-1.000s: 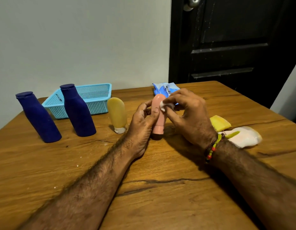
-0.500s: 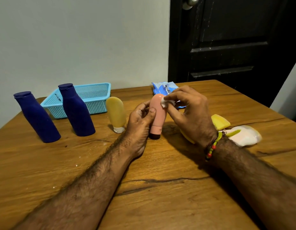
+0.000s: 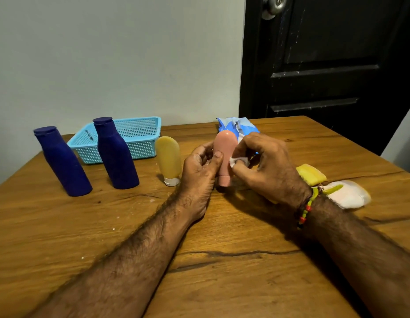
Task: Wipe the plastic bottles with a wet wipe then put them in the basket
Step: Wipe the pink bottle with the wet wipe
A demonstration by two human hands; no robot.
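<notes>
Wooden table (image 3: 222, 283) fills my view, backed by a pale wall and a black door (image 3: 325, 53) at the right. I see the left hand (image 3: 199, 171) gripping the pink bottle (image 3: 225, 154) near the middle of the table, thumb curled across its front, the bottle standing cap down and upright. The right hand (image 3: 266, 166) pinches a small white wet wipe (image 3: 237, 161) against the bottle's right side, fingers curled round the wipe. A beaded bracelet (image 3: 306, 210) circles the right wrist. Just left of the left hand a yellow bottle (image 3: 168, 159) stands on its white cap. Further left two dark blue bottles (image 3: 116, 154) stand apart from each other, in front of the light blue basket (image 3: 139, 138) at the table's far edge. Behind the pink bottle lies a blue wipe packet (image 3: 236, 127). To the right of the right hand I make out a yellow item (image 3: 310, 175) and a whitish item (image 3: 346, 196) lying flat; I cannot tell what they are.
</notes>
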